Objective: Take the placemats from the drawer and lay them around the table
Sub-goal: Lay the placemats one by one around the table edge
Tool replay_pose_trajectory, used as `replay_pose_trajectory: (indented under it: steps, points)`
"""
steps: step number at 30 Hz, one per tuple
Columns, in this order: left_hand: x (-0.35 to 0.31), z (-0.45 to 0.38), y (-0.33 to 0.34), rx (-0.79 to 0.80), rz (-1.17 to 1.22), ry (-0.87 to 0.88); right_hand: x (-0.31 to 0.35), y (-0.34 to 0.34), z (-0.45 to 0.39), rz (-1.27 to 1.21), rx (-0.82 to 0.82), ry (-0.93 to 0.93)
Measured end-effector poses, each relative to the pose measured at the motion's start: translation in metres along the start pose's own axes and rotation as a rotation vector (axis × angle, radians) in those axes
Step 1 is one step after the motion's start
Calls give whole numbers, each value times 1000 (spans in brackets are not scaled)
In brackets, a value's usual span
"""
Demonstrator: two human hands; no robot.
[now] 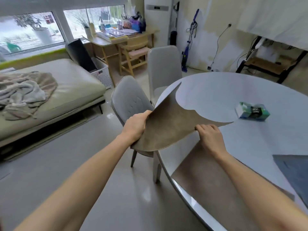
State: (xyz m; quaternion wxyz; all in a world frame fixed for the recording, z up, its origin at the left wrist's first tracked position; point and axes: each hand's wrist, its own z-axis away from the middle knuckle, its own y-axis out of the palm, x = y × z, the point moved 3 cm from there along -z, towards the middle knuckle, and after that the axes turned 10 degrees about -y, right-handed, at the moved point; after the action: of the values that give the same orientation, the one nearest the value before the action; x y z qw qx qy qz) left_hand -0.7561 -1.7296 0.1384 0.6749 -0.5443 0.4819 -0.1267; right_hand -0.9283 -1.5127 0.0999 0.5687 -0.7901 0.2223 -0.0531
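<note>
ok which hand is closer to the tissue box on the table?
Right. The right hand pinches the held placemat over the table, with the tissue box just beyond it. The left hand grips the mat's other side, out past the table's edge.

Head-worn view, down over table (250, 90)

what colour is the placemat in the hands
Mottled brown-tan, its curled far edge showing a pale grey underside; the placemat shows in the head view.
</note>
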Motion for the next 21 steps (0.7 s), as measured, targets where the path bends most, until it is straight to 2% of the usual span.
replay_pose_trajectory:
  steps: [10, 13, 18, 21]
  points:
    - [58, -120, -19, 39, -54, 89, 16, 49, -104, 26, -35, 130]
    - [77, -175, -27, 15, -101, 96, 13, 73, -150, 14, -36, 98]
    - [103, -267, -37, 19, -194, 112, 1, 97, -221, 41, 58, -34]
    - [101, -322, -28, 34, -226, 160, -15, 109, -251, 67, 129, -17]
